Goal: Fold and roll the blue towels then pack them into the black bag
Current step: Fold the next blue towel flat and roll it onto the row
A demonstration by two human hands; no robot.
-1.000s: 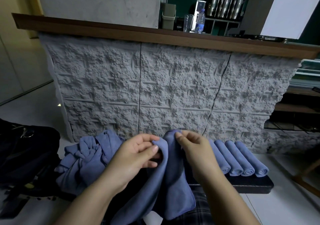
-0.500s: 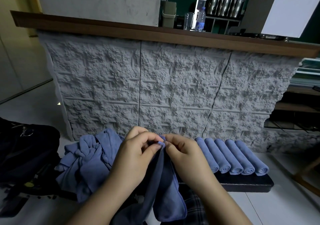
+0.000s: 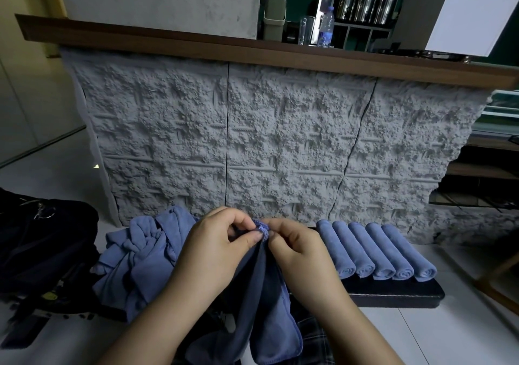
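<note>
We observe both hands raised together just in front of the bench (image 3: 393,294). The left hand (image 3: 216,249) and the right hand (image 3: 297,249) each have fingers curled, and each grip is clamped by thumb and forefinger on the top corner of one blue towel (image 3: 264,303). That soft, fine-piled cloth hangs folded lengthwise from the pinch, over the bench's near edge. Five rolled towels (image 3: 373,249) lie side by side on the bench's right part, tight cylinders with spiral ends showing. A crumpled towel heap (image 3: 140,258) sits on the bench's left end. The black bag (image 3: 42,238), slack fabric with a metal ring, lies left of the bench. The bench is dark, flat and padded-looking.
</note>
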